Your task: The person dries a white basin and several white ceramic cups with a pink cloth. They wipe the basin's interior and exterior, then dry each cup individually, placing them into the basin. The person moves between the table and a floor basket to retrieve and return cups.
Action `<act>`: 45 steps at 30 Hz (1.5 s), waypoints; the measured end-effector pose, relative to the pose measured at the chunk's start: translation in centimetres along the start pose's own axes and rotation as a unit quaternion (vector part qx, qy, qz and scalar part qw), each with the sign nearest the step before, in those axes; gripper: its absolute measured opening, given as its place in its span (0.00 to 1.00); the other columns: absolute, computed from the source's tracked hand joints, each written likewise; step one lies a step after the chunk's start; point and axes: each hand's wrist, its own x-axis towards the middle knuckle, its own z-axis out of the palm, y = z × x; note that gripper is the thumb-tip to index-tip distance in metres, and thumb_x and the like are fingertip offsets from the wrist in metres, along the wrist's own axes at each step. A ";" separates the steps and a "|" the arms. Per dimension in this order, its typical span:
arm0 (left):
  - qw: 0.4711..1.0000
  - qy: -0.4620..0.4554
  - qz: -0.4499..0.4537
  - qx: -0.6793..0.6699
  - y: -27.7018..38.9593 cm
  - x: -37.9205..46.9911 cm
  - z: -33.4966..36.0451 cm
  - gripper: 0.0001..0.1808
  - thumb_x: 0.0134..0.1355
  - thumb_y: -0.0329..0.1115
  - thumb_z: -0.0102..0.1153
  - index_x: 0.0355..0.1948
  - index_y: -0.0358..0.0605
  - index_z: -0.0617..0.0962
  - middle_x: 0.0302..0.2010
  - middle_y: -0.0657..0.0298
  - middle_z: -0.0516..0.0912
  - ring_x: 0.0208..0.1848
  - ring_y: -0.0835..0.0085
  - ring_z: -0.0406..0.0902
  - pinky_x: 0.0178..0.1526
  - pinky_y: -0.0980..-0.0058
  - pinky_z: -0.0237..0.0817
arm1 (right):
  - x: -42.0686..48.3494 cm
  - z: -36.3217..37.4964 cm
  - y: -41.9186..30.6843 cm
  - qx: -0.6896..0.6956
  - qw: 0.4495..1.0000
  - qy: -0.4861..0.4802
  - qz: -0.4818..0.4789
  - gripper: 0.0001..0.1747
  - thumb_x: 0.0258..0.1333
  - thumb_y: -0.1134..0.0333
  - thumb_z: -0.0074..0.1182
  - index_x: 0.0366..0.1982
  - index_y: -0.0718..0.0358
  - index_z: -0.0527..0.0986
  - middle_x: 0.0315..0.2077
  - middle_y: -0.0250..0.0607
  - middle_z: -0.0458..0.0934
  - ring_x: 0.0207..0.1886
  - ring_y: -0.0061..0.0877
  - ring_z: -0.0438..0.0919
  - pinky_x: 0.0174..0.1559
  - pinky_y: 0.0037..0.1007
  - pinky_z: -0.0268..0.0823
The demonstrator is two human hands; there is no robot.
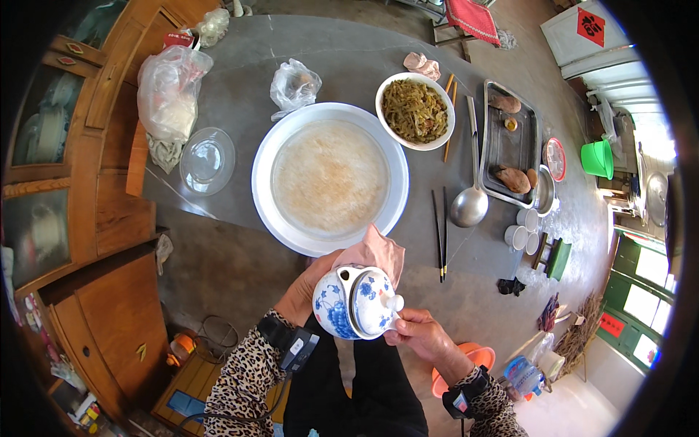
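My right hand (418,334) grips the handle of a white porcelain teapot (334,311) with blue flowers, held above my lap at the table's near edge. The teapot's knobbed lid (374,297) is on. Behind the pot, my left hand (308,287) holds a pink cloth (379,254) against its far side; most of those fingers are hidden. Just beyond stands a large white basin (263,180) of cloudy, foamy liquid. A white bowl of cooked shredded vegetables (414,112) stands to its right, and a clear glass plate (207,161) lies to its left.
On the grey table (344,41) are black chopsticks (440,235), a metal ladle (469,206), a metal tray (505,150) with sweet potatoes, small white cups (516,237) and plastic bags (295,87). A wooden cabinet (117,284) stands at left. An orange basin (480,355) is on the floor.
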 end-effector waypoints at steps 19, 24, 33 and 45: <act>0.961 0.190 0.178 -0.090 -0.6 -0.9 -7.0 0.18 0.67 0.40 0.38 0.51 0.41 0.71 0.50 0.62 0.75 0.50 0.68 0.73 0.54 0.68 0.64 | 8.5 0.4 -0.9 -0.178 0.966 0.109 -0.155 0.12 0.60 0.64 0.48 0.29 0.66 0.72 0.23 0.28 0.68 0.27 0.15 0.62 0.32 0.19 0.55; 0.952 0.191 0.234 -0.043 0.2 -1.3 -8.1 0.20 0.67 0.40 0.37 0.54 0.40 0.69 0.50 0.60 0.75 0.52 0.67 0.71 0.56 0.69 0.62 | 10.3 0.5 -1.6 -0.207 0.953 0.140 -0.172 0.14 0.58 0.63 0.50 0.24 0.65 0.70 0.20 0.25 0.64 0.26 0.14 0.59 0.30 0.18 0.54; 0.950 0.216 0.215 -0.067 -0.1 -2.5 -8.9 0.20 0.66 0.39 0.39 0.53 0.37 0.69 0.51 0.58 0.74 0.54 0.66 0.70 0.57 0.68 0.61 | 15.6 -1.6 -2.4 -0.143 0.945 0.217 -0.200 0.15 0.57 0.62 0.51 0.19 0.62 0.69 0.18 0.25 0.65 0.24 0.13 0.60 0.28 0.18 0.52; 0.949 0.302 0.086 -0.010 -5.8 -7.0 -10.4 0.19 0.65 0.40 0.40 0.49 0.37 0.71 0.49 0.57 0.75 0.51 0.67 0.72 0.54 0.67 0.65 | 19.3 -4.4 -4.3 -0.181 0.942 0.198 -0.202 0.14 0.57 0.64 0.50 0.20 0.61 0.69 0.19 0.26 0.66 0.23 0.14 0.60 0.28 0.18 0.52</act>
